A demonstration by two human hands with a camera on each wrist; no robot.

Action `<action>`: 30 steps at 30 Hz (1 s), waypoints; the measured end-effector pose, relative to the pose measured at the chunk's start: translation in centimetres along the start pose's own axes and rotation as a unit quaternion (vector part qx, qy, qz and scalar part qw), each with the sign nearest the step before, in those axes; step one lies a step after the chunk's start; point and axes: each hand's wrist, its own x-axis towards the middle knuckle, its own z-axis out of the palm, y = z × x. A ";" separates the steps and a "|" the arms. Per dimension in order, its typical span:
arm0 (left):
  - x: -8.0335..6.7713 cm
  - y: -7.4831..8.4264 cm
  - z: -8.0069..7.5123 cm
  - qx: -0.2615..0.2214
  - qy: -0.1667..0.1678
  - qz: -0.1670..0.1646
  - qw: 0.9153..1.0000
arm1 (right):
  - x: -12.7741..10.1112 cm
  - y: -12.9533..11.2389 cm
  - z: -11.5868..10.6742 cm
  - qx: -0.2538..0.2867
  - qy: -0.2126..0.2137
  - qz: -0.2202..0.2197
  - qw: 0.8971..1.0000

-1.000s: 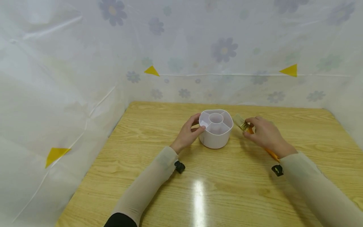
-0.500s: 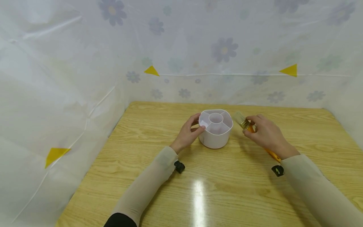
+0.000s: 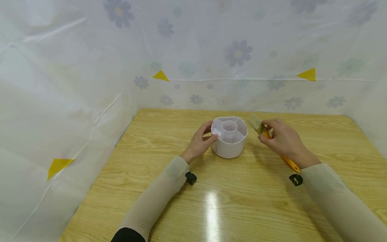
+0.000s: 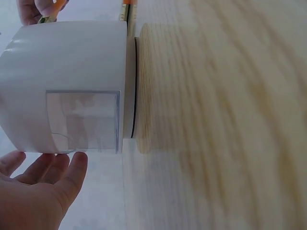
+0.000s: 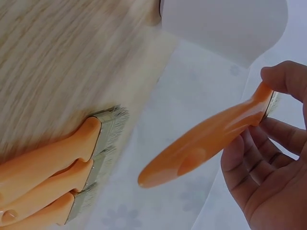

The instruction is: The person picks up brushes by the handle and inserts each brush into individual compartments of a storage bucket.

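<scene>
I count four orange-handled brushes in all: one brush (image 3: 273,143) pinched in my right hand (image 3: 285,143), and three more brushes (image 5: 53,177) lying side by side on the wooden table (image 3: 242,198), seen only from my right wrist. There is one white round holder (image 3: 229,136), which my left hand (image 3: 199,143) touches at its side, and its top is split into one round middle well with four outer compartments around it, as far as I can tell. On the flowered sheet behind and beside the table I count three yellow triangles (image 3: 161,76).
</scene>
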 end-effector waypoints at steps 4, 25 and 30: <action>0.0 0.0 0.0 -0.003 0.000 -0.007 1.000 | 0.1 -0.3 -0.2 0.006 0.006 0.003 1.000; 0.1 -0.4 0.0 -0.003 -0.001 -0.006 1.000 | 0.5 -1.6 -0.8 0.016 0.018 -0.001 1.000; 0.7 -2.8 0.2 0.001 0.018 -0.007 1.000 | 0.9 -2.0 -0.7 0.017 0.029 -0.016 0.999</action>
